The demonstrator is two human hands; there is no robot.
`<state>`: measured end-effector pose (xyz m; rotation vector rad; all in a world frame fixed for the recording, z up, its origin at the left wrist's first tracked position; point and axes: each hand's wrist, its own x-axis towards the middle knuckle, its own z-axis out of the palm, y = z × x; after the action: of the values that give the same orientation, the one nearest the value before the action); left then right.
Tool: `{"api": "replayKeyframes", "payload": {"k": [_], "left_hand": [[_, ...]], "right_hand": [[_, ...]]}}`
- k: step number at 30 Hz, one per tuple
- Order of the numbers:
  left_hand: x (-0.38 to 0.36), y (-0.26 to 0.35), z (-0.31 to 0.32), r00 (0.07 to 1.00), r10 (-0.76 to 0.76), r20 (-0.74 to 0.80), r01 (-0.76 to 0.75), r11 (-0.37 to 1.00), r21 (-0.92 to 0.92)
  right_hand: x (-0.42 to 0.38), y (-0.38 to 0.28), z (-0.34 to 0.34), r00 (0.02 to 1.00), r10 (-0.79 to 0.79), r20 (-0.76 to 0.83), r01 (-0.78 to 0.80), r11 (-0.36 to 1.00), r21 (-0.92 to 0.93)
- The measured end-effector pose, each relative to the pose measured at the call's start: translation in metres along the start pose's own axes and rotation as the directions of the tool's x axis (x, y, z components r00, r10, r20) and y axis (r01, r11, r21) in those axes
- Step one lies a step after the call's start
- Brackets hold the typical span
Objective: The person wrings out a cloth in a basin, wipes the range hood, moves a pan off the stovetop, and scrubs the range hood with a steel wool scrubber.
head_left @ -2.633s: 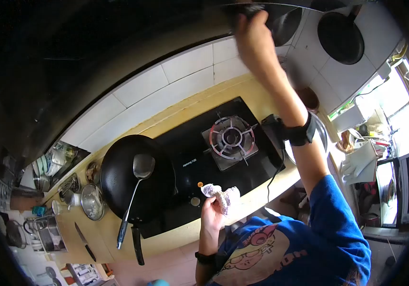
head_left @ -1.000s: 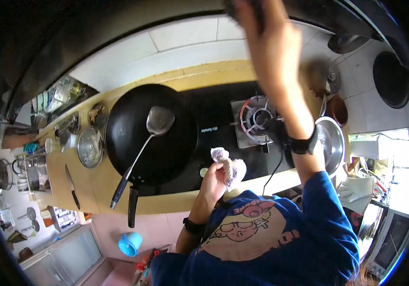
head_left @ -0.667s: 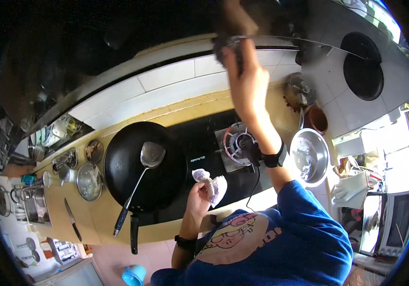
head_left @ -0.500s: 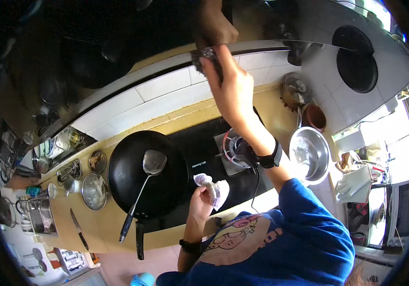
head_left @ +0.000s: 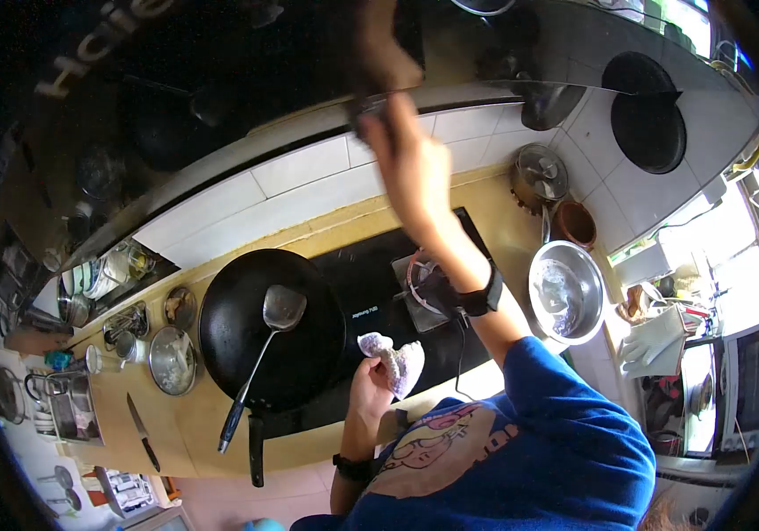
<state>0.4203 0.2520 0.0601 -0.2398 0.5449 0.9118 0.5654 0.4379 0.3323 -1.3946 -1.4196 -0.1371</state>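
Observation:
My right hand point(head_left: 415, 177) is raised to the lower edge of the black range hood point(head_left: 300, 102). Its fingers are closed round a dark steel wool scourer point(head_left: 365, 110), smeared by motion and pressed against the hood's glossy front, where the hand is mirrored. Lower down, my left hand point(head_left: 369, 389) grips a bunched white-and-lilac cloth point(head_left: 406, 367) over the front of the black cooktop point(head_left: 362, 265). To the left of the cloth, a large black wok point(head_left: 229, 305) covers that side of the cooktop, with a metal spatula point(head_left: 284, 308) lying across it.
A gas burner point(head_left: 424, 283) lies under my right forearm. Right of it stand a steel bowl point(head_left: 565, 292) holding water, a lidded pot point(head_left: 540, 173) and a brown clay pot point(head_left: 574, 223). On the left counter are a knife point(head_left: 142, 432) and a metal basin point(head_left: 172, 361).
My right hand and the scourer have shifted slightly left and down along the hood. The view has tilted a little. My left hand keeps hold of the cloth.

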Motion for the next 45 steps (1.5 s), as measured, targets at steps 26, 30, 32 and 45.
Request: {"api": "replayKeyframes", "payload": {"k": [26, 30, 32, 45], "left_hand": [[-0.013, -0.022, -0.008, 0.998, -0.05, 0.039, 0.053, 0.996, -0.071], [-0.018, -0.014, 0.009, 0.998, -0.038, 0.055, 0.041, 0.998, -0.046], [-0.022, -0.01, 0.014, 0.999, -0.025, 0.041, 0.027, 0.999, -0.026], [-0.024, 0.006, -0.005, 0.996, 0.087, -0.012, -0.088, 0.992, -0.091]], "right_hand": [[0.007, -0.01, -0.002, 0.993, -0.1, -0.061, 0.102, 0.994, 0.034], [-0.004, -0.037, 0.024, 0.98, -0.185, 0.077, 0.184, 0.983, 0.021], [-0.005, -0.015, 0.03, 0.987, -0.11, 0.118, 0.118, 0.991, -0.066], [-0.003, 0.007, 0.031, 0.987, -0.159, 0.037, 0.161, 0.983, -0.09]]}}
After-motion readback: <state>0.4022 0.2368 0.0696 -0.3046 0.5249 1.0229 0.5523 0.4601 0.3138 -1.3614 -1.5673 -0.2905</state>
